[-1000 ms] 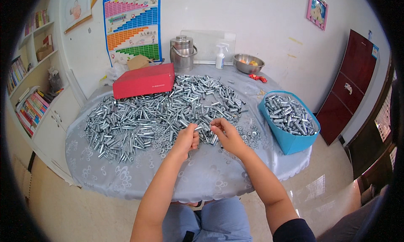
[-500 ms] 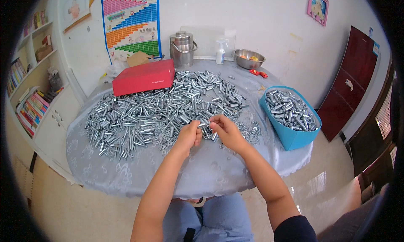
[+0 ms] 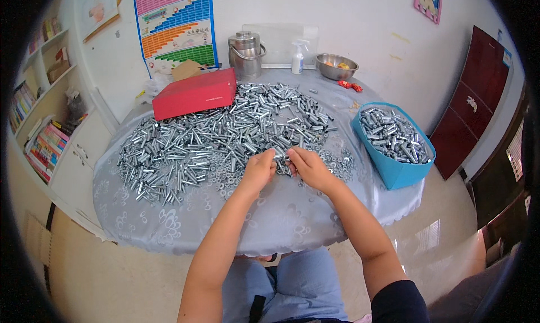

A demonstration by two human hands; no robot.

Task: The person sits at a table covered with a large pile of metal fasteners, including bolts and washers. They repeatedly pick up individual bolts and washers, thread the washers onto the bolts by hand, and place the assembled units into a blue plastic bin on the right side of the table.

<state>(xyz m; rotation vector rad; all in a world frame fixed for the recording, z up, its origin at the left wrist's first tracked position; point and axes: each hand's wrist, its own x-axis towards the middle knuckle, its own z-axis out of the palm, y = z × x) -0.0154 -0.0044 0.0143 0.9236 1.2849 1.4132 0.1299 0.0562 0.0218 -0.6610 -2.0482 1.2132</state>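
A wide heap of silver metal bolts [image 3: 225, 134] covers the round table [image 3: 281, 222]. My left hand [image 3: 260, 170] and my right hand [image 3: 306, 166] meet at the near edge of the heap, fingertips pinched together on one small silver bolt [image 3: 279, 154] held between them. A scatter of small washers or nuts [image 3: 337, 163] lies just right of my right hand. A blue basket [image 3: 394, 174] filled with the same silver bolts stands at the table's right edge.
A red flat box [image 3: 194, 92] lies at the back left. Behind it stand a metal lidded pot [image 3: 246, 53], a white spray bottle [image 3: 297, 57] and a steel bowl [image 3: 336, 65]. Bookshelves [image 3: 39, 126] are on the left, a dark red cabinet [image 3: 478, 98] on the right.
Both hands stay at the near edge of the heap, fingers working together. The camera view has shifted slightly; nothing else on the table has moved.
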